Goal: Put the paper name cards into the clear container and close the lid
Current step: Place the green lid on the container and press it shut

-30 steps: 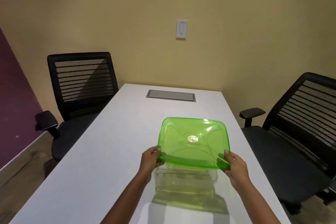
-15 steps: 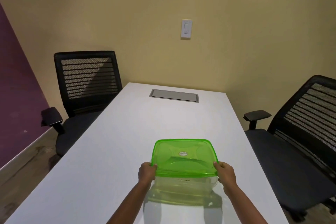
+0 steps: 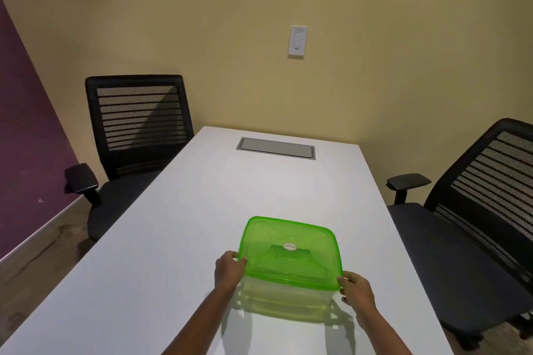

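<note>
A translucent green lid (image 3: 291, 251) lies flat on top of the clear container (image 3: 282, 298), which stands on the white table (image 3: 173, 239) near its front edge. My left hand (image 3: 229, 269) grips the lid's near left corner. My right hand (image 3: 356, 287) grips its near right corner. A white round sticker sits at the lid's centre. Through the lid I see faint handwriting on paper inside; the name cards themselves are not clearly visible.
A black mesh office chair (image 3: 135, 135) stands at the table's left side and another black chair (image 3: 476, 210) at the right. A grey cable hatch (image 3: 276, 148) is set into the far end of the table. A light switch (image 3: 298, 42) hangs on the wall.
The lid has come down from a tilted, raised position onto the container's rim. Both hands moved down with it, still on its near corners.
</note>
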